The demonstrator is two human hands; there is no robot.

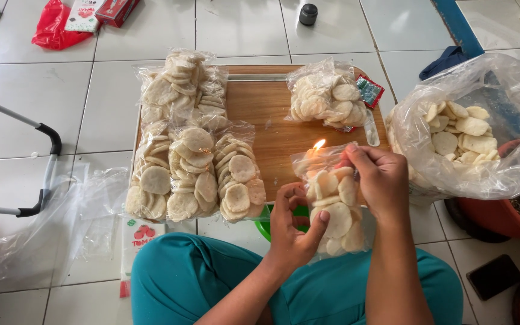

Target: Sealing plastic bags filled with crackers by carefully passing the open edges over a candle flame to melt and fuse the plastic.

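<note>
The big sack of crackers (470, 135) sits right of the wooden worktop (272, 108). Over its front edge, the left hand (293, 232) cups the small cracker bag (332, 201); the right hand (380, 180) pinches its top beside the flame (318, 145). Best keep that edge moving, fingers clear.

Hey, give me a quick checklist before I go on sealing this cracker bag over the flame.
1. Left hand supports the small cracker bag from the side: ok.
2. Right hand pinches the bag's top edge: ok.
3. Flame is lit, right at the bag's top edge: ok.
4. Right fingers close beside the flame: not ok.
5. Seal along the top edge complete: cannot tell.
6. Finished bags lie apart from the flame on the wooden board: ok.
</note>
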